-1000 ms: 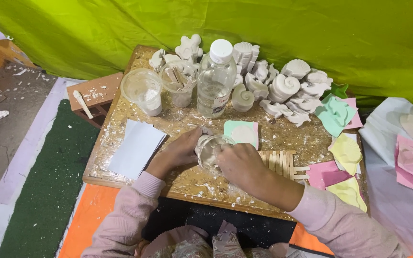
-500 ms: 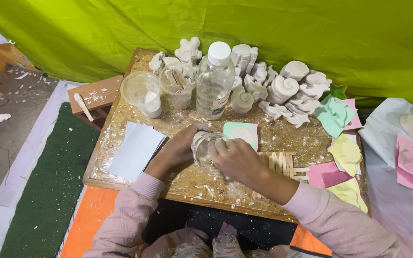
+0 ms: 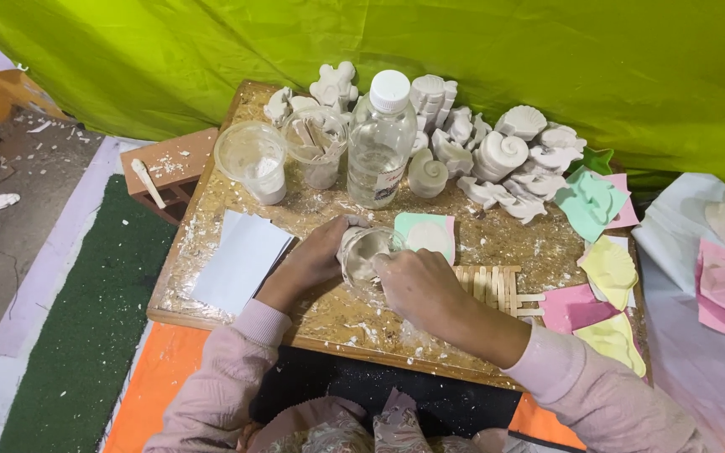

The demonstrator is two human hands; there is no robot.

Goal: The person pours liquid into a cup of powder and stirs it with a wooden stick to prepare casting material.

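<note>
My left hand [image 3: 310, 262] and my right hand [image 3: 417, 285] both grip a small clear plastic cup [image 3: 364, 248], tilted on its side just above the wooden board [image 3: 211, 312]. The cup's walls are smeared white inside. My left hand wraps the cup from the left; my right hand covers its lower right side, and what the fingers hold besides the cup is hidden. A pale green mould [image 3: 426, 236] filled with white plaster lies just right of the cup.
At the back stand a clear water bottle [image 3: 380, 143], a cup of white liquid [image 3: 253, 159], a cup with sticks [image 3: 315, 144] and several white plaster casts [image 3: 497, 155]. White cards [image 3: 241, 260] lie left; wooden sticks [image 3: 497, 289] and coloured moulds [image 3: 597, 277] right. A brick [image 3: 169, 168] sits off the board.
Both hands have stayed on the cup. The cup has tipped and turned slightly between my hands, and my right hand has shifted over its lower side.
</note>
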